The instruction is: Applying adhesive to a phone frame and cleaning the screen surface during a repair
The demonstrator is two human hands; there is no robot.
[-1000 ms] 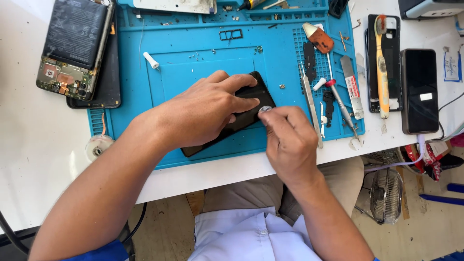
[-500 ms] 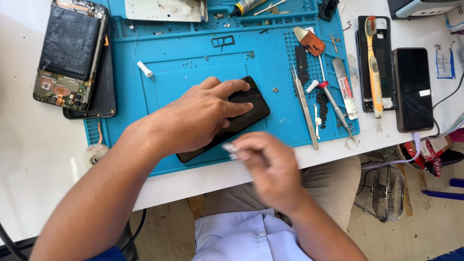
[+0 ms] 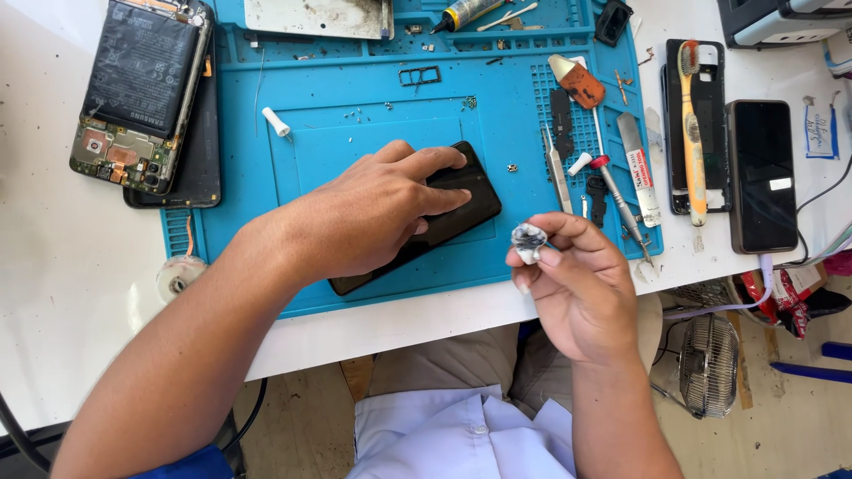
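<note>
My left hand (image 3: 377, 213) lies flat on a black phone (image 3: 461, 208) in the middle of the blue work mat (image 3: 355, 115), pressing it down with spread fingers. My right hand (image 3: 568, 279) is lifted off the mat at the front edge of the table and pinches a small crumpled grey-and-white wad (image 3: 529, 239) between thumb and fingertips, just to the right of the phone.
An opened phone with its battery showing (image 3: 142, 84) lies at the left. Tweezers (image 3: 556, 173), a screwdriver (image 3: 617, 195), a toothbrush (image 3: 692, 124) and two dark phones (image 3: 761, 173) sit at the right. A small fan (image 3: 710, 364) stands below the table.
My right hand has come off the phone's right end and pulled back toward me, lifting the small wad clear. The left hand stays on the phone.
</note>
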